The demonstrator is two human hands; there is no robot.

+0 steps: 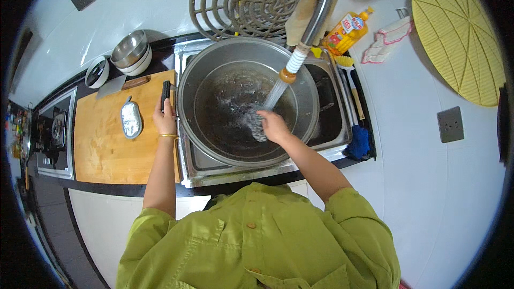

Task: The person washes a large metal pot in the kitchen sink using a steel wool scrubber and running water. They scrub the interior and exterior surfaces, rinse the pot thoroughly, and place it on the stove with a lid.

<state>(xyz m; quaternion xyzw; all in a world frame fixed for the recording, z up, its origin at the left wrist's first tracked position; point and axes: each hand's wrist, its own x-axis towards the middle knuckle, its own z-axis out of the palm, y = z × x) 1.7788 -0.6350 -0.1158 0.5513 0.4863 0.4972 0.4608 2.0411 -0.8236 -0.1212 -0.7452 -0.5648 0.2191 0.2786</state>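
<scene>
A large round metal pot (248,102) rests over the sink, with water in it. Its black side handle (165,95) is at the left, and my left hand (164,117) grips it. Water pours from the faucet (296,58) with a white and amber spout into the pot. My right hand (274,125) is over the water beside the stream, its fingers bent; whether it holds something small I cannot tell.
Left of the sink lies a wooden cutting board (100,144) with a silver padded mitt (131,119) and a cleaver (134,82). Bowls (129,50) stand behind it. At the right are a yellow dish soap bottle (346,34), brushes (345,62) and the metal sink rim (346,128).
</scene>
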